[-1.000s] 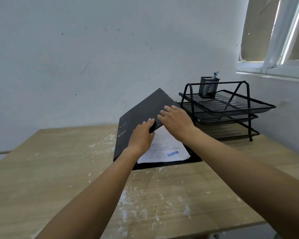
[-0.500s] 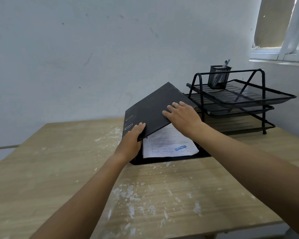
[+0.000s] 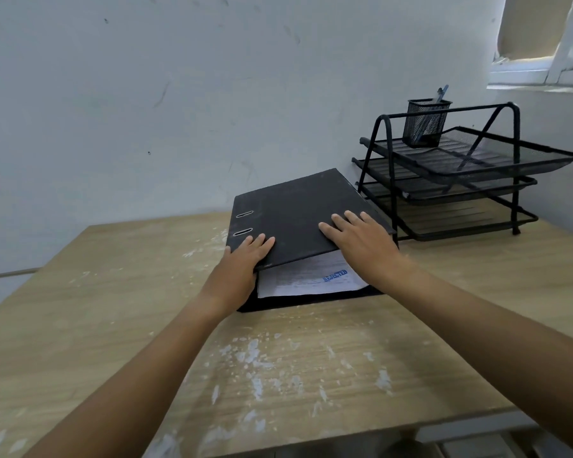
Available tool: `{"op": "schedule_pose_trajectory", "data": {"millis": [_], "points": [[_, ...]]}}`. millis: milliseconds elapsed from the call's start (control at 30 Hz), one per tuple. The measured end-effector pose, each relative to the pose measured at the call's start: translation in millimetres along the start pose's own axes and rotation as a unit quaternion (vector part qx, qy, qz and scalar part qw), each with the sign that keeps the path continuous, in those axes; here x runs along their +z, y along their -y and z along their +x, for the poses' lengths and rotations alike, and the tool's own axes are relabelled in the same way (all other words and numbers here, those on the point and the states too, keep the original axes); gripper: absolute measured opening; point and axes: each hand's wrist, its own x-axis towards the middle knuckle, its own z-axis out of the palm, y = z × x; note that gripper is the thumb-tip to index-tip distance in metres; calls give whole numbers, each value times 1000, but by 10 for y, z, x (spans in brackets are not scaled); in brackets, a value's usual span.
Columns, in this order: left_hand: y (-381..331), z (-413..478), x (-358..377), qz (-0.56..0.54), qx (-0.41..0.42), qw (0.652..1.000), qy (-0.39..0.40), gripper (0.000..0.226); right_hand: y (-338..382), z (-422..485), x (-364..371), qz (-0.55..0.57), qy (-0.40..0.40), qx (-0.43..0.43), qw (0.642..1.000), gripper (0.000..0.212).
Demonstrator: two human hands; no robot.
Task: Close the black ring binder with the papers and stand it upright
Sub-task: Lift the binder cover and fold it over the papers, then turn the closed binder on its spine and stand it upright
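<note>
Both hands lie flat and open, gripping nothing, on the black ring binder [image 3: 298, 216]: left hand [image 3: 245, 259] nearer its spine, right hand [image 3: 361, 242] above the papers [image 3: 311, 279].

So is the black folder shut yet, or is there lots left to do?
Nearly shut. The black ring binder's cover is most of the way down, but the white papers still show in a gap. The left hand and right hand rest flat on it. Standing it upright on the wooden table isn't started.
</note>
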Motion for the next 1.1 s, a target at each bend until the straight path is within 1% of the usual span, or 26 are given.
{"op": "schedule_pose_trajectory", "data": {"millis": [167,267,367,433,533,667,800,933,1100], "points": [[-13,33,69,25,26,999,5,78,-24,-163,216,54,23,21,998,74],[1,18,98,42,38,998,2,79,31,-247,322,88,23,28,995,79],[50,7,99,26,50,998,-12,76,86,-331,405,130,15,44,990,80],[100,-14,92,2,41,999,-26,74,105,-363,444,146,16,56,988,79],[169,-78,100,-42,11,998,-55,72,118,-344,448,153,16,59,986,78],[196,-131,119,-88,-11,993,-77,76,111,-255,362,158,5,53,986,77],[182,-136,123,-84,-11,992,-90,78,92,-233,306,136,24,24,990,86],[164,-158,107,-77,0,992,-98,77,101,-299,273,136,22,26,990,84],[159,-160,118,-67,12,992,-103,74,138,-416,271,172,55,34,983,82]]}}
